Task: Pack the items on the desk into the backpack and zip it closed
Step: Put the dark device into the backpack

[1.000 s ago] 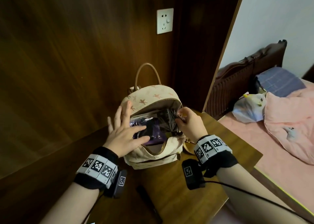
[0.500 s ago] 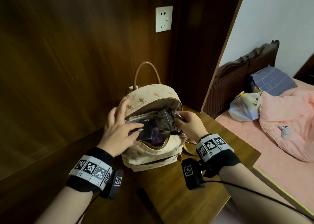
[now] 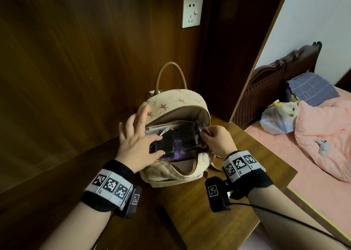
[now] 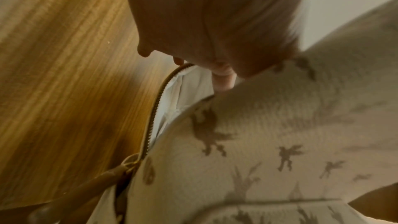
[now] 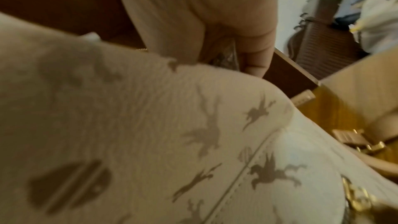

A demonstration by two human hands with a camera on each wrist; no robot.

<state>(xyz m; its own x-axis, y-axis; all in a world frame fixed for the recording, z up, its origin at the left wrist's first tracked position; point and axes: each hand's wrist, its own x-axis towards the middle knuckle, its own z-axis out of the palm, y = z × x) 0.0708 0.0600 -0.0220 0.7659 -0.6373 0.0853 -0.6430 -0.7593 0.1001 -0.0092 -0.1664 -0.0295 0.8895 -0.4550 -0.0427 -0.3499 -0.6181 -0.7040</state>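
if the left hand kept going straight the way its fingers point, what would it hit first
Probably the backpack's upper flap: the left hand's straight fingers already lie along its left side, pointing up and away. Beyond that comes the dark wood wall panel, though depth is unclear.

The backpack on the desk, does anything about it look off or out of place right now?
Only that the dark plastic-wrapped bundle sits high in the open mouth of the backpack, not yet tucked below the zipper line. Both hands are on it. Nothing looks spilled or damaged.
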